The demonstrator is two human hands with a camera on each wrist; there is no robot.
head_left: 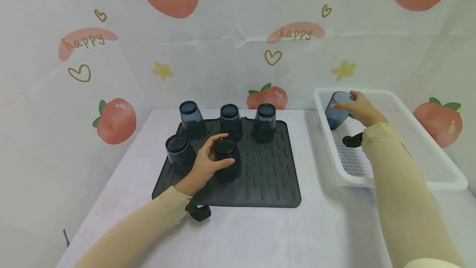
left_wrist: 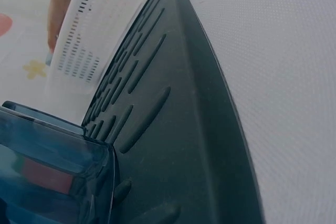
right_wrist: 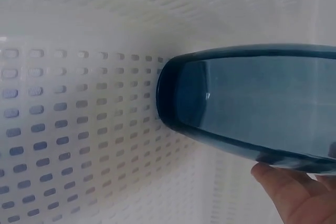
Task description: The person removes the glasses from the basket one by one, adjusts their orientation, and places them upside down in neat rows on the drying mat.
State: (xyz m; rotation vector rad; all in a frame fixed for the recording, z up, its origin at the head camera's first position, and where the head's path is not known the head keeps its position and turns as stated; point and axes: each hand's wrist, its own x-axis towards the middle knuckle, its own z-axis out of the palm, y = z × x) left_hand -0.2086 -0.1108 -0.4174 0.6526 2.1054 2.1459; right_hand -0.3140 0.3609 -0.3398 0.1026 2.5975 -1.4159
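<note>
My left hand curls its thumb and fingers round a dark blue glass, which stands upside down on a black ribbed drying mat. In the left wrist view part of a blue glass shows at the lower left, over the mat. At the right, my right hand grips another blue glass inside a white perforated basket. That glass has its mouth up and leans slightly. Its thick base faces the basket floor in the right wrist view, with fingertips against its side.
Several more inverted blue glasses stand on the mat: a back row with a left glass, a middle glass and a right glass, plus a front-left glass. A printed cloth hangs behind the white table.
</note>
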